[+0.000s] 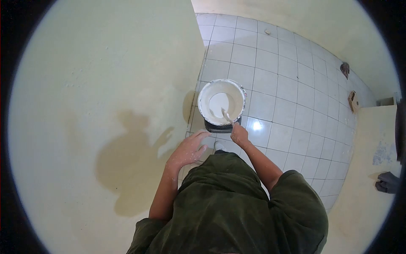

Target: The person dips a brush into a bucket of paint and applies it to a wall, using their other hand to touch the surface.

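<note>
A white bucket (202, 103) with smeared rim holds white paint (220, 103) at its bottom. It stands on a black base (215, 128), mostly hidden beneath it. My right hand (240, 134) is closed around the handle of a slim, paint-coated paintbrush (226, 115), which reaches over the near rim into the bucket. My left hand (189, 149) is open, fingers stretched toward the near left side of the bucket, holding nothing. White spots speckle its skin.
A pale wall (139, 67) rises close on my left. White floor tiles (270, 89) spread ahead and right. A dark crumpled item (345, 70) and a small cardboard box (352, 101) lie along the right wall. Dark cloth (387, 183) is at the far right.
</note>
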Tool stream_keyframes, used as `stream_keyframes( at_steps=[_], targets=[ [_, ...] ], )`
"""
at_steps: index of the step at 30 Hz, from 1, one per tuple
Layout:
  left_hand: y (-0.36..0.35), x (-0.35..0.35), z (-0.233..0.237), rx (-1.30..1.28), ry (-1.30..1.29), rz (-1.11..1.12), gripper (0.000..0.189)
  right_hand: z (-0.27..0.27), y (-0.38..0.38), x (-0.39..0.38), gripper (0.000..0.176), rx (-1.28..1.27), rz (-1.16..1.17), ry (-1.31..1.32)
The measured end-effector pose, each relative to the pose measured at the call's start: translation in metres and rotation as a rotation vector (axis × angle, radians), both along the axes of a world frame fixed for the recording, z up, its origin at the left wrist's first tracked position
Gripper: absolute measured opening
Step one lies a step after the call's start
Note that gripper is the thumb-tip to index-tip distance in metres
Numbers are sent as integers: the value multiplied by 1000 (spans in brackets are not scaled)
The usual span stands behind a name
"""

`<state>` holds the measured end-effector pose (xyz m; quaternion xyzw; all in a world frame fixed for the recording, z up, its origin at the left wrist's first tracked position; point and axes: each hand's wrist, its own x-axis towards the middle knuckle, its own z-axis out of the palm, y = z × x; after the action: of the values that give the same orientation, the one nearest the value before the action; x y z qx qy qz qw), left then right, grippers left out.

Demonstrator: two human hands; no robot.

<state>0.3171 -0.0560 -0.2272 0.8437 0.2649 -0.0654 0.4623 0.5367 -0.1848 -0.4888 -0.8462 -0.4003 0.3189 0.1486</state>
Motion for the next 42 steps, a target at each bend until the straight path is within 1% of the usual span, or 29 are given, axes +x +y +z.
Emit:
stream_keyframes(
  at_steps=[3,6,9,12,15,18,21,25,27,30,33,36,37,39,40,41,42],
  targets=[
    [-9,5,1,1,-39,-16,47,9,-2,-1,19,-17,51,-26],
    [-17,9,-5,4,-43,-39,48,18,-4,2,17,25,113,-61],
    [-26,5,-6,5,-35,-35,47,30,-5,-2,20,-6,34,-33],
    [-34,0,-3,-9,-27,-11,47,22,-15,1,19,-28,83,-45],
    [-38,-4,4,-29,-37,28,46,31,-18,-6,18,-6,-12,-33],
    [-44,-13,5,-34,-53,65,45,28,-25,-12,17,-45,7,-19],
    [-50,-16,6,-19,-63,80,45,31,-31,-19,19,53,-29,-9],
    [-60,-21,1,1,-55,81,45,20,-39,-24,20,42,-38,4],
    [-66,-22,0,-8,-51,84,46,24,-39,-24,21,67,-53,7],
    [-72,-20,1,-7,-53,80,46,-3,-43,-24,29,117,-75,26],
    [-77,-20,1,-12,-58,74,47,-34,-47,-22,33,285,-108,20],
    [-80,-20,3,0,-57,58,47,-53,-48,-19,35,368,-161,60],
    [-81,-20,4,7,-55,51,47,-58,-44,-17,34,332,-202,160],
    [-83,-21,6,3,-64,48,47,-47,-36,-14,33,260,-285,360],
    [-84,-21,6,1,-71,45,47,-41,-36,-13,32,239,-387,503],
    [-85,-20,5,7,-79,35,47,3,-33,-14,31,221,-489,647],
    [-86,-20,3,15,-88,25,47,31,-30,-15,30,202,-588,794]
  ],
)
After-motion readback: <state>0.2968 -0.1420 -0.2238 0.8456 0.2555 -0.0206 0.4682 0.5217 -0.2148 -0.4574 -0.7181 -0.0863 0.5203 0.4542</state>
